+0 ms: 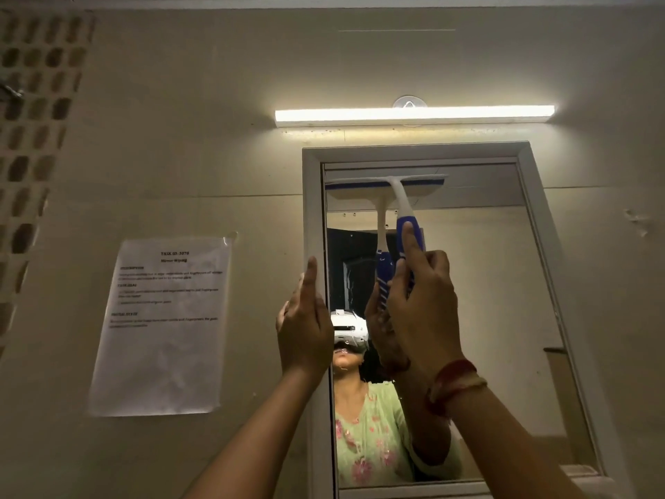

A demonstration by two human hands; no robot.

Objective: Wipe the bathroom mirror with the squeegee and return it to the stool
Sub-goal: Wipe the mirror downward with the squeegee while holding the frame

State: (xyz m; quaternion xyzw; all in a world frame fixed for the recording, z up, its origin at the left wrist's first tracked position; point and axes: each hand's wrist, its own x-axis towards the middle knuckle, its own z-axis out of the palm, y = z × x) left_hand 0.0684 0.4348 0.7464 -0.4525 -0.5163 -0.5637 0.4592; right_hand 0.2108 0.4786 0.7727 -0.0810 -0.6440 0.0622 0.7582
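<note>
A white-framed mirror [485,282] hangs on the beige wall at centre right. My right hand [421,304] grips the blue and white handle of the squeegee [403,199], thumb stretched up along it. The squeegee's blade lies flat against the glass at the mirror's top left. My left hand [304,325] rests on the mirror's left frame, fingers pointing up and holding nothing. The glass reflects the squeegee, my hand and a person in a green patterned top. The stool is out of view.
A lit tube light [414,115] is mounted just above the mirror. A printed paper sheet [165,325] is taped to the wall left of the mirror. A patterned vent block [32,120] fills the far left wall.
</note>
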